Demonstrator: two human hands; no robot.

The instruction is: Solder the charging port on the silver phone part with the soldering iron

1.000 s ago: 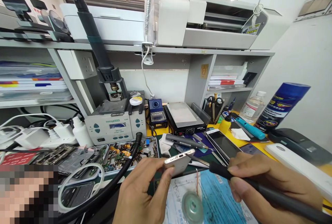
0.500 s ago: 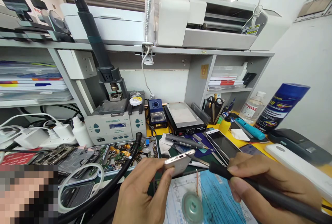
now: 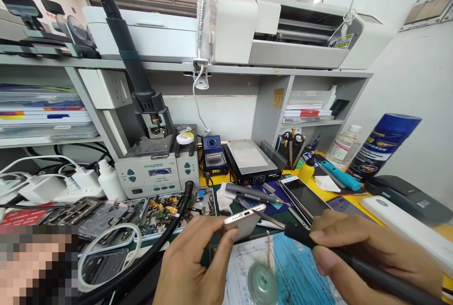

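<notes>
My left hand (image 3: 198, 258) holds a silver smartphone (image 3: 244, 224) between thumb and fingers. The phone is tilted so that its bottom edge, with the port and small holes, faces me. My right hand (image 3: 371, 253) is closed around a long black-handled tool (image 3: 300, 235) with a thin metal shaft; its exact kind I cannot make out. The shaft's tip is at the right end of the phone's bottom edge. Under the hands lie a blue-and-white printed sheet (image 3: 300, 267) and a round greenish translucent disc (image 3: 262, 282).
Just behind the phone lies a grey pen-shaped tool (image 3: 253, 193). A white-framed phone (image 3: 304, 196) sits to the right. A parts tray (image 3: 166, 210) and black hose (image 3: 141, 267) are at left. Behind stand a rework station (image 3: 152, 173), a hot plate (image 3: 251, 159) and a blue spray can (image 3: 385, 144).
My right hand and the black-handled tool have shifted slightly, with the tip a little further left at the phone's edge. My left hand and the phone are almost still.
</notes>
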